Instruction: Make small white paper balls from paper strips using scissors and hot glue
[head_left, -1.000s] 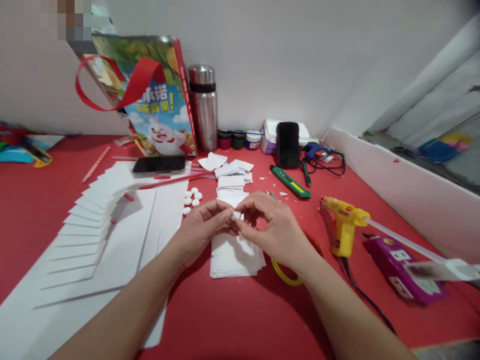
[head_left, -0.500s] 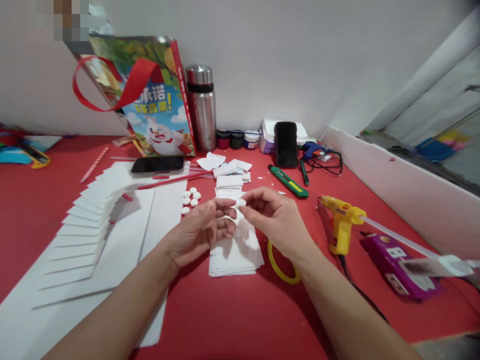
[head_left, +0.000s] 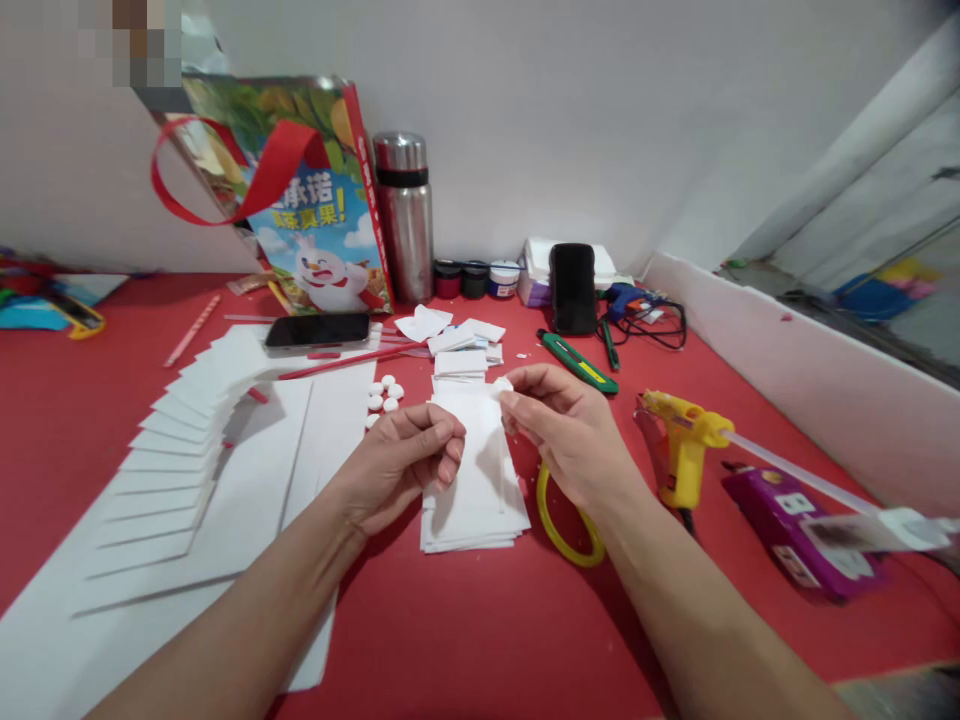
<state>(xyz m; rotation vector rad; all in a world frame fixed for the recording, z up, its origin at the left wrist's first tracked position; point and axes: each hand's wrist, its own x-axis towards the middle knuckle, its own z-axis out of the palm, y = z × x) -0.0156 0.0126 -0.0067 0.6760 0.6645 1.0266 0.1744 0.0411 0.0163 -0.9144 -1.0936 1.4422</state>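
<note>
My right hand [head_left: 562, 425] pinches a small white disc [head_left: 502, 385] between thumb and fingertips, above a stack of white paper strips [head_left: 472, 500]. To its left, my left hand [head_left: 416, 450] is closed, thumb pressed against the curled fingers; whether anything is in them is hidden. Several more white discs [head_left: 384, 393] lie on the red table just beyond my left hand. Folded white paper pieces [head_left: 459, 362] are piled at the far end of the stack. A yellow ring, perhaps a tape roll [head_left: 562, 545], lies partly beneath my right wrist.
A stepped white paper structure [head_left: 161, 455] stands on white sheets at left. A yellow glue gun [head_left: 682, 450] and a purple box [head_left: 795, 530] are at right. Behind stand a steel flask [head_left: 405, 220], a printed bag [head_left: 300, 210], a phone [head_left: 572, 290] and a green cutter [head_left: 577, 362].
My right hand has moved slightly up and right with the white disc, away from the left hand. My left hand's fingers have curled closed.
</note>
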